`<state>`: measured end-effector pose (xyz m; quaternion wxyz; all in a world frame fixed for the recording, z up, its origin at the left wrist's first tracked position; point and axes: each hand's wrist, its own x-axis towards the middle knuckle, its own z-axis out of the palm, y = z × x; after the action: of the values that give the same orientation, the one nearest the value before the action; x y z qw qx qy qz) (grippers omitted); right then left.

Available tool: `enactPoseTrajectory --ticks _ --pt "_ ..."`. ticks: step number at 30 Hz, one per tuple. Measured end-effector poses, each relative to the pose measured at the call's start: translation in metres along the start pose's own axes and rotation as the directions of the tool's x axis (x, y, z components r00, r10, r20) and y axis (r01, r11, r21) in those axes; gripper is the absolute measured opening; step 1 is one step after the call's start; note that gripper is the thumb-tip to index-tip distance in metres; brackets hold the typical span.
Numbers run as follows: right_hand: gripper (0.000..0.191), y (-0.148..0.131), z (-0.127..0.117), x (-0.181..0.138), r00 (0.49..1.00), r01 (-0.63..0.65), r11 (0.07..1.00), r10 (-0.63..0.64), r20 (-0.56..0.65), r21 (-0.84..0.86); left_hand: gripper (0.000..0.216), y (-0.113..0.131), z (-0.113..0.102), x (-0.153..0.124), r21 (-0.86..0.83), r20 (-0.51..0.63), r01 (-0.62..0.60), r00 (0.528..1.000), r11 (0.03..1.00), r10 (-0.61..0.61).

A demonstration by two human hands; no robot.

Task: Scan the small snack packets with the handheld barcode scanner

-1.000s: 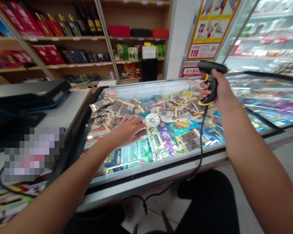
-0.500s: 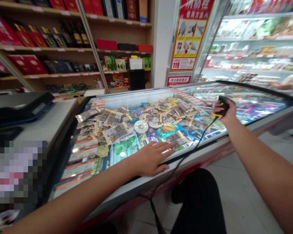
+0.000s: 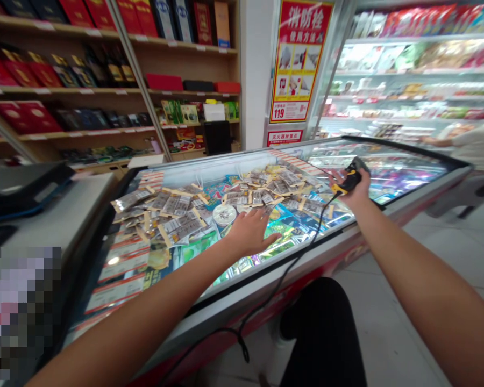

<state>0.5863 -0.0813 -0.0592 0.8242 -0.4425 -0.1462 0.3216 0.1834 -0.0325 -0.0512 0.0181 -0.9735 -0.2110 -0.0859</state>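
My left hand [image 3: 248, 232] is open, palm down with fingers spread, over the glass top of a chest freezer. Its fingertips reach the near side of a pile of small clear-and-tan snack packets [image 3: 181, 226]. Beside its fingers is a round white lid [image 3: 224, 214]; I cannot tell if it lies on or under the glass. My right hand [image 3: 358, 188] holds a black and yellow barcode scanner [image 3: 349, 180] above the right part of the freezer, some fingers stretched out. From the scanner a black cable [image 3: 306, 244] hangs down across the front edge.
The freezer [image 3: 258, 285] holds colourful bags under its glass. A counter with a dark device [image 3: 20, 185] stands at left. Shelves of boxes and bottles [image 3: 84, 70] line the back, beside a red poster [image 3: 300, 64]. Another person's sleeve [image 3: 474, 142] shows at far right.
My left hand has moved forward from the freezer's front edge towards the pile. A packet beside its fingers no longer shows there. The scanner has turned a little in my right hand.
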Motion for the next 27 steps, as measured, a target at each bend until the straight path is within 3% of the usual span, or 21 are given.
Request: enactPoseTrajectory --ticks 2,5,9,11,13,19,23,27 --pt "0.045 0.000 0.002 0.005 0.999 -0.033 0.999 0.033 -0.007 -0.018 0.061 -0.002 0.000 0.011 -0.013 -0.109 0.092 0.990 0.996 -0.093" --pt "0.040 0.004 0.012 0.016 0.998 -0.044 0.995 0.048 0.035 -0.092 0.063 -0.015 0.005 0.031 -0.079 -0.263 0.282 0.919 0.956 -0.293" --pt "0.039 0.018 0.037 0.031 0.998 -0.024 0.990 0.033 0.059 -0.141 0.082 -0.048 0.015 0.062 -0.252 -0.225 0.488 0.811 0.836 -0.540" --pt "0.040 0.027 0.052 0.037 0.994 -0.042 0.985 0.058 0.092 -0.167 0.082 -0.064 0.018 0.076 -0.321 -0.177 0.529 0.781 0.785 -0.599" --pt "0.040 0.034 0.065 0.043 0.985 -0.064 0.978 0.093 0.142 -0.197 0.080 -0.077 0.019 0.087 -0.345 -0.160 0.523 0.785 0.779 -0.598" --pt "0.041 0.047 0.097 0.057 0.931 -0.148 0.937 0.239 0.276 -0.315 0.074 -0.087 0.024 0.107 -0.302 -0.087 0.446 0.867 0.842 -0.490" --pt "0.033 0.051 0.113 0.059 0.889 -0.184 0.898 0.325 0.323 -0.399 0.070 -0.088 0.028 0.111 -0.283 -0.092 0.426 0.880 0.859 -0.467" --pt "0.031 0.054 0.122 0.056 0.889 -0.195 0.880 0.345 0.302 -0.432 0.068 -0.088 0.029 0.106 -0.278 -0.090 0.419 0.885 0.865 -0.457"
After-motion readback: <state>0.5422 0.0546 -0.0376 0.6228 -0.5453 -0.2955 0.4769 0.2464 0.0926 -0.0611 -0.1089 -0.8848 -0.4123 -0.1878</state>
